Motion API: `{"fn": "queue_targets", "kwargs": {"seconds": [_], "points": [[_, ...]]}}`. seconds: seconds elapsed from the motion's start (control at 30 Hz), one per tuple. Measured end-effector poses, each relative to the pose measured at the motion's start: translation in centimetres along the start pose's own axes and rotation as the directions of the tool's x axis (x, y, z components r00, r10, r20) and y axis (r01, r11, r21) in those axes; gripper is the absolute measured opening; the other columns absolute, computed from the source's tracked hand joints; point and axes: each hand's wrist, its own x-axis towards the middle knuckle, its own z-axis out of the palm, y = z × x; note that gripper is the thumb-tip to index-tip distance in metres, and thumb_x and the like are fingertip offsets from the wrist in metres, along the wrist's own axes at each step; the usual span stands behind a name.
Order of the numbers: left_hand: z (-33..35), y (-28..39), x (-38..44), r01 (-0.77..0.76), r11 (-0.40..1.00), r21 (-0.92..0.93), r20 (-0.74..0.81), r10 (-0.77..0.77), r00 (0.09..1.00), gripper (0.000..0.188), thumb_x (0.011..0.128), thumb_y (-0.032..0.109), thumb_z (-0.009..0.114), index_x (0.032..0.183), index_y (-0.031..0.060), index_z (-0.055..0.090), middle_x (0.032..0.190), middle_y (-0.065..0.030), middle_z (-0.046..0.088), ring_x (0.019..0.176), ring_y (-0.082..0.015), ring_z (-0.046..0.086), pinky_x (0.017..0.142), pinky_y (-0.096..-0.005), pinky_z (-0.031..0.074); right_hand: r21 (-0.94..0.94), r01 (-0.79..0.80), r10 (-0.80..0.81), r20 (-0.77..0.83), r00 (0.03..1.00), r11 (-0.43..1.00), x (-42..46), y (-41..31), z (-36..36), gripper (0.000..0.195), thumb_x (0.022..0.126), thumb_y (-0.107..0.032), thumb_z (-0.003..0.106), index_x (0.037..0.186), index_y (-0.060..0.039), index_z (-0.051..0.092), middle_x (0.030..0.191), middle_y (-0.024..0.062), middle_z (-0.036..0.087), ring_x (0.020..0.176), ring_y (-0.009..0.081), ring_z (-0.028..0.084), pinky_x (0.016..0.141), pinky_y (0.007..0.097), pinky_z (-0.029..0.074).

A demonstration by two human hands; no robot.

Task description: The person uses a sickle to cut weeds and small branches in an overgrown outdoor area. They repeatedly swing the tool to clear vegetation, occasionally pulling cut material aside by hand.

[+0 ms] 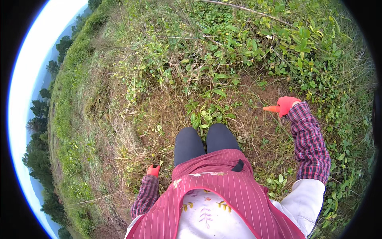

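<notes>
My right hand (287, 105), in a red glove, is closed around an orange tapered handle (271, 108) that points left over bare soil and dry grass. What tool it belongs to cannot be made out. Down by my left thigh is my left hand (153, 170), also gloved in red, close to low weeds and dry stems. Its fingers look curled near a dark patch, and whether they hold anything is unclear. Between the hands, a clump of broad-leaved green weeds (206, 115) grows just beyond my knees.
Dense green undergrowth (247, 44) rises ahead, crossed by a long dry stalk (250, 11). Dry, flattened grass (128, 140) covers the slope on the left, with trees (38, 143) farther off. My red striped apron (209, 185) spreads over my lap.
</notes>
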Motion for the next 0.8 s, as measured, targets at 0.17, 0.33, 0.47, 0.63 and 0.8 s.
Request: {"fn": "queue_targets", "kwargs": {"seconds": [0.17,0.33,0.47,0.63,0.8], "points": [[0.3,0.2,-0.4,0.054,0.998,-0.008,-0.117,-0.055,0.992,0.054,0.071,0.042,0.066,0.108,0.0032,0.061,0.105,-0.0184,0.063,0.102,-0.0305,0.058,0.089,-0.0379,0.045,0.103,0.107,-0.104,-0.032,0.994,0.989,0.2,-0.3,0.2,0.03,0.065,-0.019,0.068,0.088,0.0002,0.065,0.084,0.0147,0.064,0.08,0.0293,0.062,0.069,0.0393,0.048],[-1.2,8.1,-0.5,-0.044,0.998,-0.044,-0.177,0.036,0.984,0.054,0.073,0.043,0.061,0.11,0.004,0.059,0.112,-0.0203,0.057,0.105,-0.0327,0.055,0.09,-0.0392,0.043,0.193,0.125,-0.096,-0.15,0.984,0.973,-1.7,2.1,3.8,0.03,0.068,-0.022,0.063,0.091,-0.002,0.061,0.088,0.0163,0.063,0.084,0.0333,0.061,0.072,0.042,0.048],[-1.2,11.9,0.0,-0.092,0.993,-0.075,-0.175,0.078,0.981,0.055,0.075,0.044,0.061,0.112,0.0045,0.058,0.116,-0.0197,0.054,0.108,-0.0324,0.052,0.093,-0.0393,0.041,0.312,0.125,-0.076,-0.164,0.984,0.942,-2.5,3.3,6.5,0.032,0.071,-0.027,0.061,0.093,-0.0032,0.059,0.091,0.0167,0.062,0.087,0.0344,0.06,0.074,0.042,0.047],[-0.5,19.9,-2.5,-0.253,0.967,-0.03,-0.218,0.24,0.946,0.05,0.075,0.041,0.063,0.113,0.0084,0.059,0.114,-0.0183,0.055,0.108,-0.0315,0.052,0.092,-0.0384,0.041,0.403,0.141,-0.022,-0.287,0.958,0.904,-6.2,3.3,10.8,0.034,0.077,-0.027,0.059,0.098,-0.0014,0.053,0.09,0.0194,0.062,0.085,0.0374,0.059,0.073,0.0443,0.047],[-2.4,27.4,-3.5,-0.45,0.891,-0.063,-0.245,0.424,0.872,0.048,0.078,0.038,0.062,0.111,0.0033,0.058,0.108,-0.0182,0.059,0.104,-0.0287,0.055,0.09,-0.0372,0.043,0.8,0.431,0.101,-0.512,0.853,0.419,-8.5,2.0,9.7,0.04,0.079,-0.026,0.063,0.108,-0.0012,0.051,0.077,0.0098,0.058,0.064,0.0195,0.057,0.057,0.0343,0.045]]}}
